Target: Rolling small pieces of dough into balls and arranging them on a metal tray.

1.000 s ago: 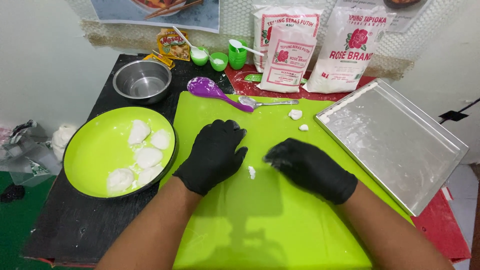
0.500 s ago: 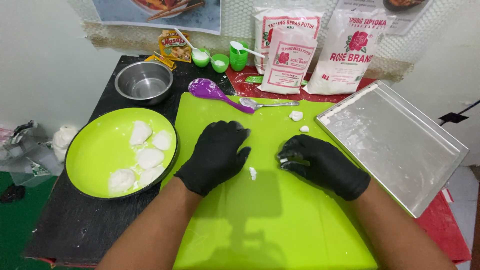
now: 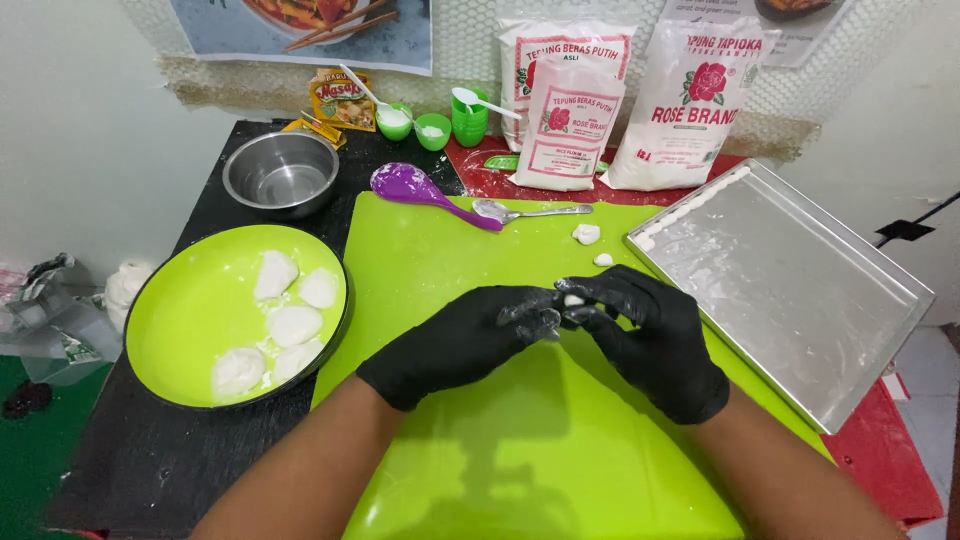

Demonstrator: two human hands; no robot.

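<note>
Both my hands wear black gloves and meet above the lime green cutting mat [image 3: 520,460]. My left hand [image 3: 465,340] and my right hand [image 3: 650,335] pinch a small white piece of dough [image 3: 573,300] between their fingertips. Two more small white dough bits [image 3: 586,233] lie on the mat beyond my hands. To the left, a round green plate [image 3: 190,320] holds several white dough lumps [image 3: 295,325].
A metal baking tray [image 3: 790,290] lies at the right. Behind the mat are a purple spoon [image 3: 415,187], a metal spoon [image 3: 520,211], a steel bowl [image 3: 280,175], small green cups [image 3: 435,130] and three white flour bags [image 3: 625,100]. A red cloth shows at the right edge.
My hands were flat on the mat, apart. They have since come together at the fingertips and lifted a small dough piece off the mat.
</note>
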